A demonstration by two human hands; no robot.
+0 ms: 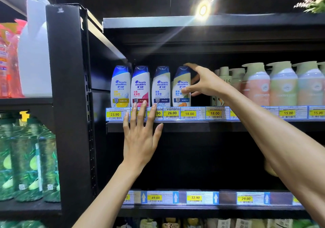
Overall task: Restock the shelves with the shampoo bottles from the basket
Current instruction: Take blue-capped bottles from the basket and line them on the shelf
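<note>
Four white Head & Shoulders shampoo bottles stand upright in a row on the upper shelf: a yellow-label one, a pink-label one, a blue-label one and an orange-label one. My right hand is at the right side of the orange-label bottle, fingers spread, forefinger on its cap and thumb on its label. My left hand is flat and open, fingertips resting over the price strip below the pink and blue bottles. The basket is out of view.
Pastel pump bottles fill the same shelf to the right. A black upright post bounds the bay on the left, with a big white jug and green bottles beyond it. A lower shelf carries price tags.
</note>
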